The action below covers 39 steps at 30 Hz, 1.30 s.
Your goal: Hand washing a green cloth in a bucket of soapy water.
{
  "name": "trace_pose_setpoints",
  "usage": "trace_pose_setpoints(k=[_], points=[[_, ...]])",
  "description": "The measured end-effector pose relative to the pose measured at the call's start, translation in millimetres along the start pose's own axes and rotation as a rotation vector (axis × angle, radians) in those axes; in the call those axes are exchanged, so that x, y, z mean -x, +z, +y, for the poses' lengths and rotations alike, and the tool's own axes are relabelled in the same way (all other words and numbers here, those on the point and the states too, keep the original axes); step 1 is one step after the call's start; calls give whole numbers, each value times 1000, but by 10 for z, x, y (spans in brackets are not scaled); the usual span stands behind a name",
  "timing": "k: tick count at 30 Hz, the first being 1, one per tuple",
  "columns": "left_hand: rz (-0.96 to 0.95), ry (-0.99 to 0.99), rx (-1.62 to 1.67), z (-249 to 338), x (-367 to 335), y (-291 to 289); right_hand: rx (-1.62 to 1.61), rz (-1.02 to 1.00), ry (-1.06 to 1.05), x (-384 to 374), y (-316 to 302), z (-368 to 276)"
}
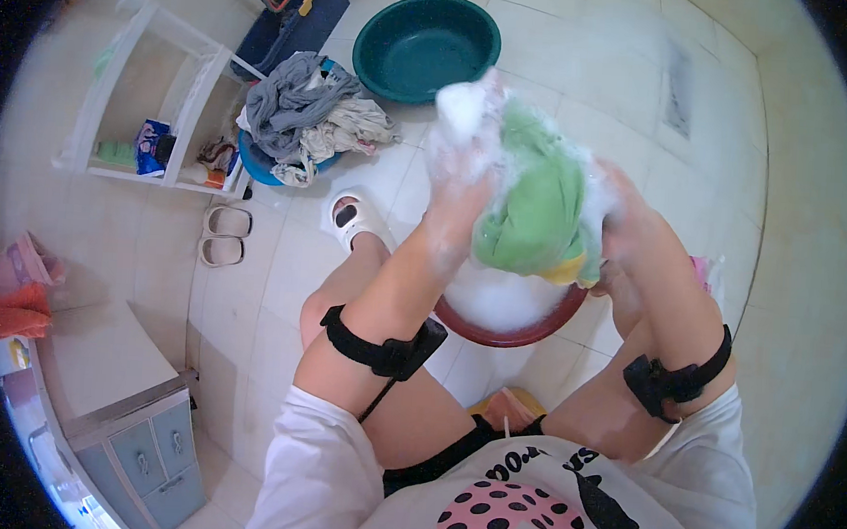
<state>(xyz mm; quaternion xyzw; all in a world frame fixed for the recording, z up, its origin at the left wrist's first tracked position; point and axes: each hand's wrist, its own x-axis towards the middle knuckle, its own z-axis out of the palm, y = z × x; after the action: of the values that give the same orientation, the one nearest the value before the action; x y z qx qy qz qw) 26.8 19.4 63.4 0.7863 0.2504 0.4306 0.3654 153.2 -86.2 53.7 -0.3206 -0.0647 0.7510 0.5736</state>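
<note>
A wet green garment (537, 208) with a yellow patch at its lower edge is bunched up between my hands, thick with white suds. My left hand (461, 185) grips its left side, the fingers mostly buried in foam. On the other side my right hand (620, 203) holds the cloth, its fingers partly hidden by lather. Below hangs over a dark red basin (506, 340), the garment covering its far part. White foam (498, 297) fills what I can see of the basin.
A green tub (427, 49) stands on the tiled floor ahead. Left of it, grey and pale clothes (303, 105) overflow a blue basin (256, 163). Beyond are a white shelf (155, 88) and beige slippers (224, 235). A cabinet (112, 354) stands at the lower left.
</note>
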Motion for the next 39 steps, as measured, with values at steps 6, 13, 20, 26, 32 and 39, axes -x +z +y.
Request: trace_pose_setpoints(k=[6, 13, 20, 26, 32, 39], points=[[214, 133, -217, -83, -85, -94, -46, -282, -173, -44, -92, 82], [385, 468, -779, -195, -128, -118, 459, 11, -28, -46, 322, 56], [-60, -147, -32, -109, -14, -6, 873, 38, 85, -52, 392, 28], [-159, -503, 860, -157, -69, -23, 846, 96, -60, -5, 344, 8], [-706, -693, 1450, -141, 99, -162, 473, 15, -34, 45, -88, -82], [-689, -713, 1468, 65, 139, -51, 55, -65, 272, 30, -144, 76]])
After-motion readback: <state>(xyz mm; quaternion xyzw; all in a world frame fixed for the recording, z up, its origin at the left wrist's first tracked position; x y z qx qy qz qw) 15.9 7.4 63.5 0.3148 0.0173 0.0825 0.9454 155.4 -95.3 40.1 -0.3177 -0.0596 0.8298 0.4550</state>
